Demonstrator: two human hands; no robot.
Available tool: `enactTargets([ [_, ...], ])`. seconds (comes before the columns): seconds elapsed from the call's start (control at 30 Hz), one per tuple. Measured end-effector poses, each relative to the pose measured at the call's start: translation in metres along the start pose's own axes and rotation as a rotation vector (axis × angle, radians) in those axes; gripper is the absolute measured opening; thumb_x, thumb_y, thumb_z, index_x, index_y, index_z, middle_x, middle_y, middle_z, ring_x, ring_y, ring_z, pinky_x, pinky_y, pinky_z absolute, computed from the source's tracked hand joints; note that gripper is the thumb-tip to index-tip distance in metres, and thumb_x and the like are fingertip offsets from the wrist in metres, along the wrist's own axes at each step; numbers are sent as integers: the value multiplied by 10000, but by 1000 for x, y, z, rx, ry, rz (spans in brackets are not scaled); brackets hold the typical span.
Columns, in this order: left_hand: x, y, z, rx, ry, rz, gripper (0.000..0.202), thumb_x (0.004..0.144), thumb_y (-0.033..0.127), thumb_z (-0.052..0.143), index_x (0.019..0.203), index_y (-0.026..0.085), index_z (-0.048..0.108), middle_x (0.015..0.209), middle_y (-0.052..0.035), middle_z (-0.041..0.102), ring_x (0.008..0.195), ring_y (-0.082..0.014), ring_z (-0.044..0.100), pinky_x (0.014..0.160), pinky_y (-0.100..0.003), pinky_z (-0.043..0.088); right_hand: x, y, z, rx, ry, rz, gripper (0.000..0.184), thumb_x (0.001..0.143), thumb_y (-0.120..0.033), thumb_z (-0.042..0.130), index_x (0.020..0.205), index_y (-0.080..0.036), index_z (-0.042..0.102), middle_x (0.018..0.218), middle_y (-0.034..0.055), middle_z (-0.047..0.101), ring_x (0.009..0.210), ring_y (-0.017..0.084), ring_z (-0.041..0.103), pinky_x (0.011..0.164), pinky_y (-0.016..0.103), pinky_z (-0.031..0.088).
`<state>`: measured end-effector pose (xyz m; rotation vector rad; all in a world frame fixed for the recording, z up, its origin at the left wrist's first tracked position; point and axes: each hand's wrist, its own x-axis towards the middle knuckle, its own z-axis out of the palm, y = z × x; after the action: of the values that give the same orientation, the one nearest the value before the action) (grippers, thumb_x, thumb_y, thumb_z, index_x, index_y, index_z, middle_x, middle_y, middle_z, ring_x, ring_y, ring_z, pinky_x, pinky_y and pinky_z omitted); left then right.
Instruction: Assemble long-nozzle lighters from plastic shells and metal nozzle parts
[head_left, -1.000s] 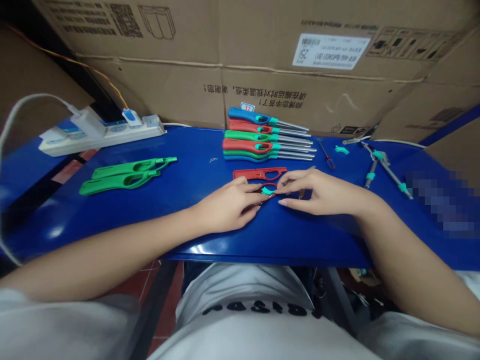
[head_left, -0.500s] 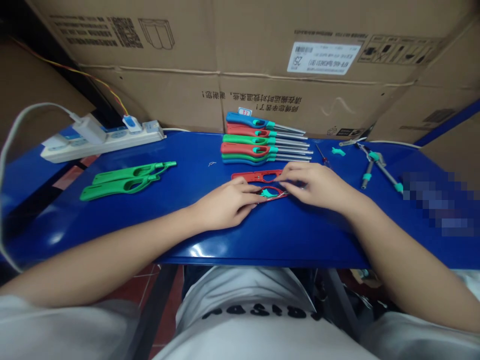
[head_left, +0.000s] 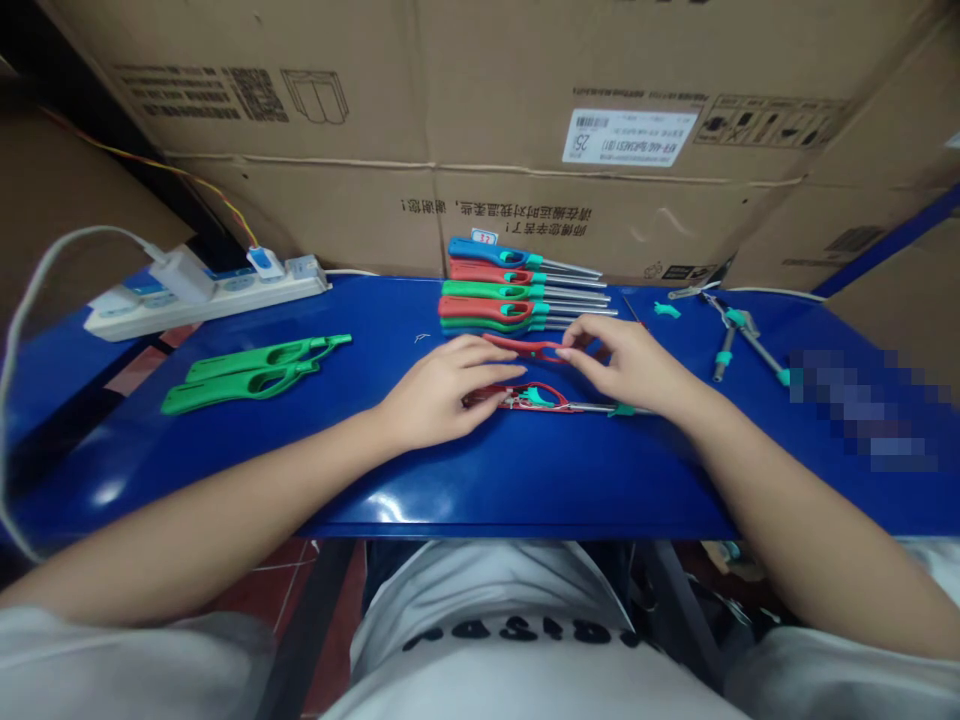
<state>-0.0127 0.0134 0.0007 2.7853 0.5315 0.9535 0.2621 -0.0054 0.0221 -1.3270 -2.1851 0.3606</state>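
My left hand [head_left: 442, 390] rests over the handle end of an opened red lighter half [head_left: 559, 391], its thumb and a finger closed about that end. Turquoise trigger, thin wires and a metal tube [head_left: 592, 408] with a turquoise collar show in this half. Just behind it, my right hand [head_left: 630, 365] pinches the right end of the matching red shell half [head_left: 536, 349] between thumb and fingers. The left index finger lies at this shell's other end; whether it presses on it is unclear.
Several assembled lighters [head_left: 487, 308] lie stacked at the back. Two green shell halves [head_left: 247, 375] lie left, near a white power strip [head_left: 225, 290]. Tube assemblies [head_left: 757, 345] and a turquoise trigger [head_left: 666, 311] lie right. A cardboard box [head_left: 360, 210] stands behind.
My right hand has left the lower lighter half and moved back to grip the upper red shell, which has tilted. The left fingers have spread, showing more of the wires and the metal tube.
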Motion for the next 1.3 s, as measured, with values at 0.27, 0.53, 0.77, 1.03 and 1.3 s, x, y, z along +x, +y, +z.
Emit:
enactTargets([
  [0.27, 0, -15, -9, 82, 26, 9, 343, 949, 291, 632, 1259, 149, 667, 1143, -133, 717, 1054, -244, 675, 924, -387, 560, 1, -10, 1, 665, -102, 376, 372, 738, -515, 818, 876, -205, 667, 742, 45, 697, 569, 177, 663, 536, 345, 615],
  [0.53, 1, -9, -10, 57, -53, -18, 364, 952, 407, 639, 1203, 150, 689, 1102, -114, 725, 988, -217, 699, 876, -317, 562, -2, -10, -1, 459, -226, 253, 353, 842, -462, 712, 1064, -188, 690, 793, 25, 695, 617, 164, 674, 576, 302, 574],
  [0.77, 4, -13, -16, 29, -248, -59, 360, 954, 384, 600, 1208, 143, 684, 1090, -112, 723, 975, -226, 689, 851, -323, 547, -5, -11, 0, 112, -231, -90, 347, 845, -374, 730, 1138, -190, 701, 1025, 72, 722, 907, 205, 665, 794, 333, 532],
  [1.03, 4, -21, -16, -2, -327, -22, 350, 947, 394, 614, 1194, 163, 703, 1102, -104, 731, 1038, -236, 680, 921, -337, 524, -6, -10, 7, -7, -278, -187, 312, 892, -367, 684, 1155, -200, 698, 1097, 86, 675, 1020, 227, 635, 907, 369, 504],
  [1.3, 3, -21, -16, -2, -330, -36, 354, 960, 400, 598, 1202, 166, 705, 1116, -88, 726, 1047, -225, 675, 920, -325, 518, -7, -10, 7, -69, -307, -193, 303, 894, -342, 669, 1162, -203, 697, 1127, 90, 678, 1033, 237, 640, 896, 368, 510],
])
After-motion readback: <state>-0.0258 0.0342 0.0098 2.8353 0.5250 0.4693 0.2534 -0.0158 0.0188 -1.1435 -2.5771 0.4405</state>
